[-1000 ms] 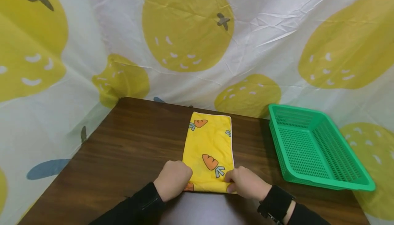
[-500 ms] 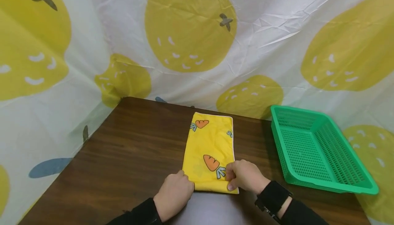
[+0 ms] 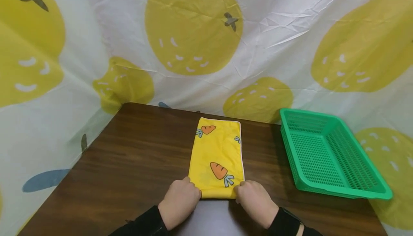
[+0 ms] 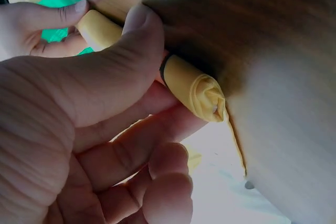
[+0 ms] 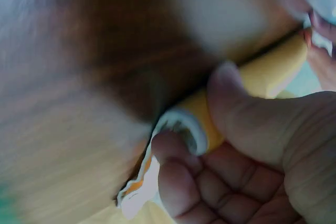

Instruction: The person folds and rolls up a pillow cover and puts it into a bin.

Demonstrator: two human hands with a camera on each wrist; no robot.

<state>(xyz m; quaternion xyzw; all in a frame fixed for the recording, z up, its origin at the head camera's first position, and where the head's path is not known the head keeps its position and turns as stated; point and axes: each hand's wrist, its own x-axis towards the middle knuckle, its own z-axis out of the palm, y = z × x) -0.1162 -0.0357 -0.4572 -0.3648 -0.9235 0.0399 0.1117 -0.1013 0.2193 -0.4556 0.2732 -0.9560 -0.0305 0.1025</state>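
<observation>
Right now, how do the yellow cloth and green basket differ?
The yellow cloth has printed carrots; the green basket is plain. The cloth lies flat, its near end rolled; the basket is open-topped. The left hand and right hand grip the cloth, not the basket. Both items share the table.

I can't make out any lettering, label, brand, number or sign from where I stand, neither on the yellow cloth [image 3: 208,151] nor anywhere around it.
</observation>
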